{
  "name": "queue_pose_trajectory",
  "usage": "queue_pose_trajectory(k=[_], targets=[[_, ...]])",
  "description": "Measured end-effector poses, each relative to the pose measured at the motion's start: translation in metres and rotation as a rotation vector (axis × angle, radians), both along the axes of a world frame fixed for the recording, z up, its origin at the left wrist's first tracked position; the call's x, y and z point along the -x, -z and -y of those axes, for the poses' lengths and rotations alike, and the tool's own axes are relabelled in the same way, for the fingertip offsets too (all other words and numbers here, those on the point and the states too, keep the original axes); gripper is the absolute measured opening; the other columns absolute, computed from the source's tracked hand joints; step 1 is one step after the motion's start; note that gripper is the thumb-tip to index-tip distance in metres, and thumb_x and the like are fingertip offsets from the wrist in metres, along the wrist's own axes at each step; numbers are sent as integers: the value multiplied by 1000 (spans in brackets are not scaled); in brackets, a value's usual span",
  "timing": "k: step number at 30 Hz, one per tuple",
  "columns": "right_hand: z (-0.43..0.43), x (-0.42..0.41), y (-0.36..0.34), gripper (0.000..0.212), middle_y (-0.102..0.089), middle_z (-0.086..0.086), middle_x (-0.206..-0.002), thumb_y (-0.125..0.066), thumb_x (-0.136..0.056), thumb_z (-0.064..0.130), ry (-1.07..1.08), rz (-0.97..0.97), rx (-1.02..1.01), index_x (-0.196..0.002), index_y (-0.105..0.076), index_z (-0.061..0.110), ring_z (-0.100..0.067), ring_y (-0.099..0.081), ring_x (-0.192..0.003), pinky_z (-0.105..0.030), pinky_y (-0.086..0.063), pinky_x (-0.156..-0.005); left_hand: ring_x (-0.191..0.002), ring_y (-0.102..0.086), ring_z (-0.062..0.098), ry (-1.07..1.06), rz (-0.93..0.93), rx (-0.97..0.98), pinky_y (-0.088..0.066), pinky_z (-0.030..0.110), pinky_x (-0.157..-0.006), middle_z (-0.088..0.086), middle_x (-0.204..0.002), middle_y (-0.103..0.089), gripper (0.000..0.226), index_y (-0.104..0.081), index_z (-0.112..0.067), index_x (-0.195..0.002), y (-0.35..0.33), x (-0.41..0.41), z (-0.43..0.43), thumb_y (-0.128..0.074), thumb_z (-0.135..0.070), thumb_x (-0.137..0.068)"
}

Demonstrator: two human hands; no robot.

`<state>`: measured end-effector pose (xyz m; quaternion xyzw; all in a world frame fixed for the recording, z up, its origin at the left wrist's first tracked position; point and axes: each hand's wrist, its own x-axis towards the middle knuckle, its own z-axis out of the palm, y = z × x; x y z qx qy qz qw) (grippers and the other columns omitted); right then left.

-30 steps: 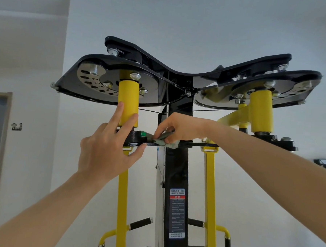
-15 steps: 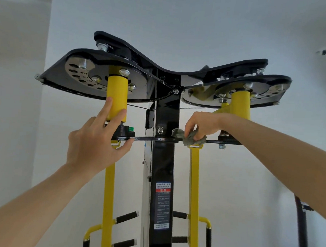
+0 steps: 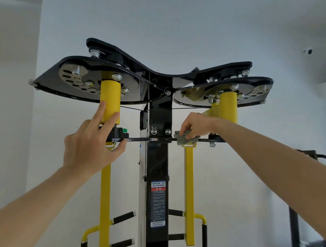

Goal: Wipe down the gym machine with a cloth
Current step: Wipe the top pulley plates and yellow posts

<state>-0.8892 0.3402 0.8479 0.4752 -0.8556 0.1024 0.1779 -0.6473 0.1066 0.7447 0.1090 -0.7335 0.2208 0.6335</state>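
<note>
Head camera looks up at the black and yellow steel gym machine [image 3: 158,161], where the right hand [image 3: 196,126] curls its fingers down over a crumpled grey-green cloth [image 3: 185,140] and holds it against the thin black flat crossbar [image 3: 142,139], just right of the machine's middle (above a yellow hanging arm [image 3: 188,181]). The left hand [image 3: 89,147] is spread, straight fingers resting on the yellow cylindrical sleeve [image 3: 110,99], thumb touching the crossbar's underside, gripping nothing
</note>
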Motion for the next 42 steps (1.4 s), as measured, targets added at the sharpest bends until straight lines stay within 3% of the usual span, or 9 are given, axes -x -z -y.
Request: queue_pose_trajectory(k=[4,8,11,15,18,25,31,36,42], targets=[[13,8,12,22,-71,-1,-103,-76,-86,10,-57,29,145,-107,-77,16,-19,-67,-93,-23,-51,-74,-97,-66,32,-10,-5,10,-51,37,-55,10,-159,-39,70,-57,-22,-140,1,1,1,-59,-65,-84],[16,-10,36,23,-71,-1,-108,-74,-85,13,-44,-256,168,-107,-77,19,-19,-62,-98,-29,-50,-82,-94,-65,32,-20,-19,-1,-49,39,-53,8,-159,-40,66,-57,-24,-139,2,2,2,-65,-61,-85],[22,-31,77,23,-70,0,-103,-72,-86,15,-125,-261,263,-108,-77,20,-18,-61,-91,-29,-48,-82,-92,-65,33,-21,-30,-1,-47,37,-54,9,-159,-41,65,-57,-24,-139,3,3,2,-67,-59,-84],[38,-37,139,23,-67,3,-98,-75,-85,15,-120,21,314,-107,-76,19,-15,-61,-85,-25,-47,-71,-97,-64,34,-27,-23,-26,-48,42,-58,8,-161,-37,67,-54,-26,-141,3,2,1,-66,-61,-84],[49,-38,166,27,-65,-3,-101,-74,-87,7,-114,432,402,-114,-70,11,-20,-67,-83,-24,-57,-59,-101,-62,36,-26,-5,-38,-51,47,-63,8,-162,-35,69,-51,-27,-143,3,1,0,-65,-61,-85],[95,-54,146,32,-67,-20,-114,-72,-86,-5,-199,1399,1156,-117,-63,-4,-27,-71,-96,-30,-62,-62,-104,-62,33,-39,13,-7,-52,44,-69,9,-164,-32,69,-48,-28,-146,1,-2,0,-58,-64,-88],[114,-74,120,23,-65,-19,-114,-63,-89,-7,-260,1608,1295,-110,-60,2,-29,-68,-104,-36,-60,-88,-108,-63,32,8,98,36,-55,45,-71,12,-165,-27,66,-43,-24,-151,-1,-9,7,-51,-55,-93],[111,-97,110,6,-65,-15,-82,-66,-91,-3,-311,1675,1329,-95,-63,1,-26,-69,-100,-33,-63,-62,-97,-68,29,139,223,34,-52,37,-68,7,-167,-22,60,-41,-24,-154,-6,-25,18,-41,-47,-98],[120,-109,111,18,-74,-15,-95,-69,-91,3,-368,1702,1256,-109,-66,6,-25,-75,-77,-36,-63,-78,-114,-65,24,238,334,-39,-49,31,-75,-2,-170,-11,60,-33,-29,-158,-7,-35,23,-37,-40,-99]])
